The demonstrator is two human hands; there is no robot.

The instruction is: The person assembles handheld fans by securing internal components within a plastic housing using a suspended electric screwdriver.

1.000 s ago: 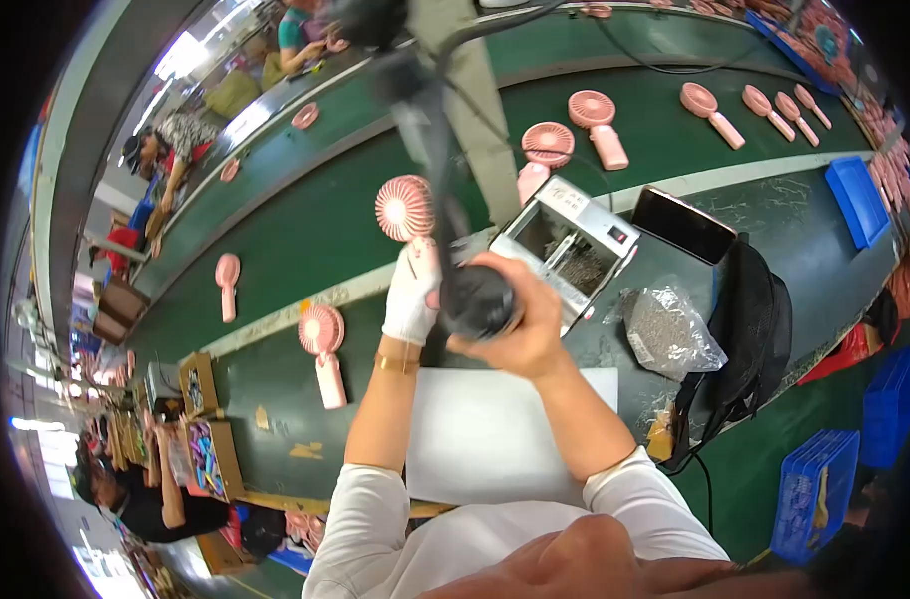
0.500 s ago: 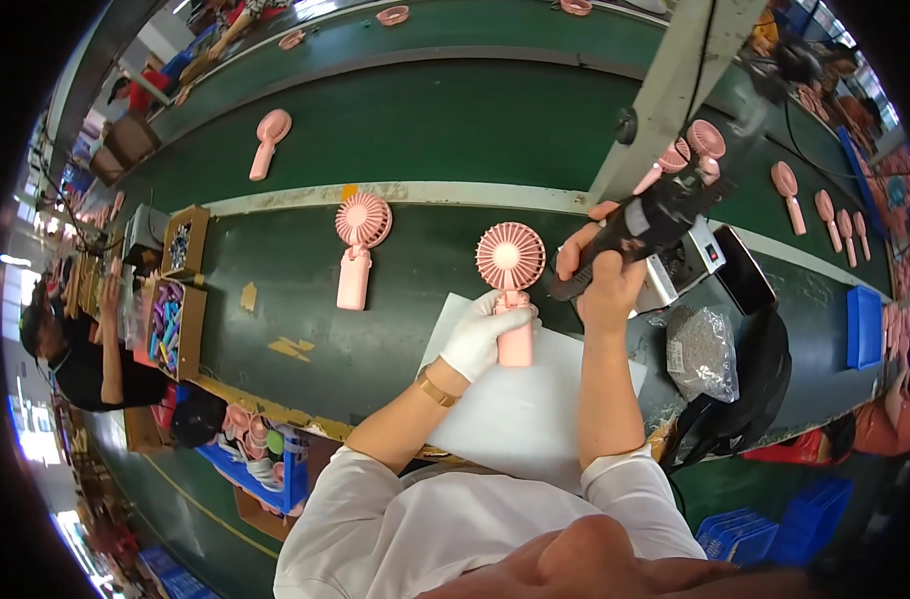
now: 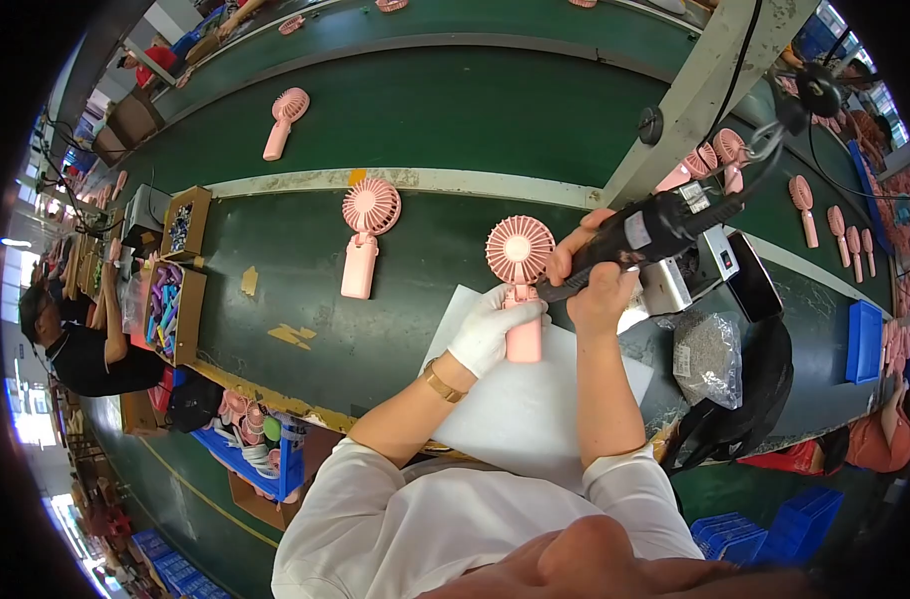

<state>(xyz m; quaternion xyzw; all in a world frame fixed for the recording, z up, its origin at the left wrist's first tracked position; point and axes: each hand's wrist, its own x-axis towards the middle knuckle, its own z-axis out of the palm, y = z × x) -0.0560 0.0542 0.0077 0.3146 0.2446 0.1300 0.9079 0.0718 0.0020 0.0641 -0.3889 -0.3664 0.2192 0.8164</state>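
My left hand [image 3: 483, 331], in a white glove, is closed round the handle of a pink handheld fan [image 3: 524, 334], its round grille pointing away from me. Bare-skinned, my right hand [image 3: 597, 290] grips a black electric screwdriver [image 3: 629, 242], which hangs from a coiled wire at its far end. The screwdriver's tip reaches the hinge between the fan's head and handle; whether it touches there I cannot tell. Under both hands lies a white sheet [image 3: 515, 419]. A second pink fan [image 3: 367, 235] rests on the bench to the left.
A grey metal post [image 3: 694, 110] rises beyond my right hand. Near it are a bag of small parts [image 3: 707, 359], a black phone [image 3: 754, 280] and a blue tray [image 3: 864, 341]. Boxes of parts [image 3: 170, 314] stand left, beside a co-worker [image 3: 75, 334]. More fans [image 3: 287, 122] lie on the green belt.
The screwdriver has come down and left, its tip now beside the fan's hinge. My left hand still holds the fan. On the belt, the fan at far left has shifted slightly right and away.
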